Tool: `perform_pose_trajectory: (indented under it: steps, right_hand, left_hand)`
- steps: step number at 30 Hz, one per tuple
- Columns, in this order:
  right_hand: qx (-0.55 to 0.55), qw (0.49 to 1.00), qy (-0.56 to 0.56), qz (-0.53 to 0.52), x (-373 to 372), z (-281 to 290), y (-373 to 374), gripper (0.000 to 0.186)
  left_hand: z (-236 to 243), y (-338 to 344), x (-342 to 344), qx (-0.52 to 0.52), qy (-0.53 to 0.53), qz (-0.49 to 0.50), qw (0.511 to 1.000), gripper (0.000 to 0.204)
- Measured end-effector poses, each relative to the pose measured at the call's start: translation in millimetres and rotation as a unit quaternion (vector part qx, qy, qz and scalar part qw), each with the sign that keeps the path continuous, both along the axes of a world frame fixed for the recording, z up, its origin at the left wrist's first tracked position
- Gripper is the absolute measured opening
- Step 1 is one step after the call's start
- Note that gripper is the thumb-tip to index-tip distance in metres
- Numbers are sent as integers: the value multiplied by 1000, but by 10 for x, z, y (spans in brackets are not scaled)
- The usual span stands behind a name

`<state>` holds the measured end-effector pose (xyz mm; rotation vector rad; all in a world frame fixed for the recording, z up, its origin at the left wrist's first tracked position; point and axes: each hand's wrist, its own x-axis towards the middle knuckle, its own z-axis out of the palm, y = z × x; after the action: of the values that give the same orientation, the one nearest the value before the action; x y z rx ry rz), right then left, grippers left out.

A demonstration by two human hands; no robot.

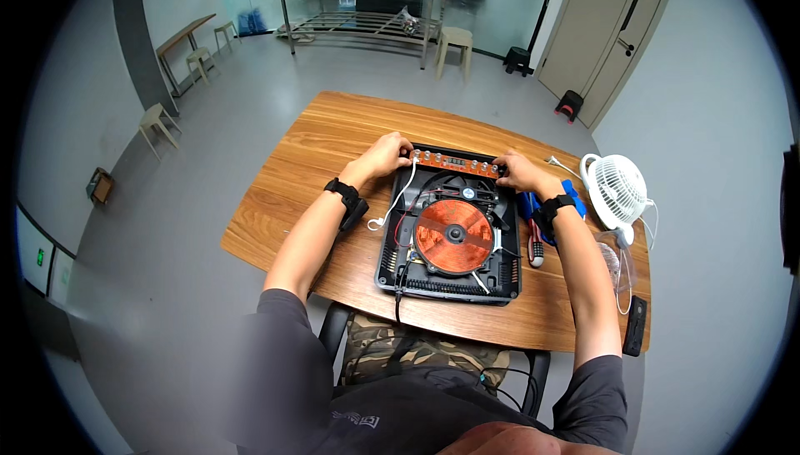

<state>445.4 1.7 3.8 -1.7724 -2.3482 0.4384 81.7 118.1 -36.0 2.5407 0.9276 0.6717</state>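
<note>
Orange and narrow, the board (467, 166) lies across the top end of the open black case (510, 290), just above the middle of the frame, with a hand at each end of it. The left hand (385, 155) has its fingers drawn together at the board's left end; the right hand (522, 173) has its fingers bent at the other. Whether they pinch the board or merely press on it, I cannot tell. Uneven force from one side could twist the strip, and its thin body might crack. The white lead (401, 197) looks the likelier trouble: it leaves the board beside the left fingers and trails down-left to a plug (376, 224) on the worktop (287, 197), so anything catching it could strain its joint. At the middle of the frame the copper coil (455, 247) sits uncovered, and a slip of either hand could scrape its windings. A black cable (398, 297) meets the case's lower edge; its far end is not clear, so live power would be a hazard I cannot rule out. A red tool (535, 242) lies just beside the case's right side, where a careless sweep could knock it.
</note>
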Motion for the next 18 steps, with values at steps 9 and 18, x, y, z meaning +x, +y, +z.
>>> perform_pose_trajectory:
  steps: [9,18]
  right_hand:
    - [37,999,-1,-1,74,-41,36,41]
    - [-7,998,41,-57,-14,-9,1,40]
  left_hand:
    - [-7,-18,50,4,-14,-3,1000,36]
    - [-3,-45,14,-1,-5,-2,1000,35]
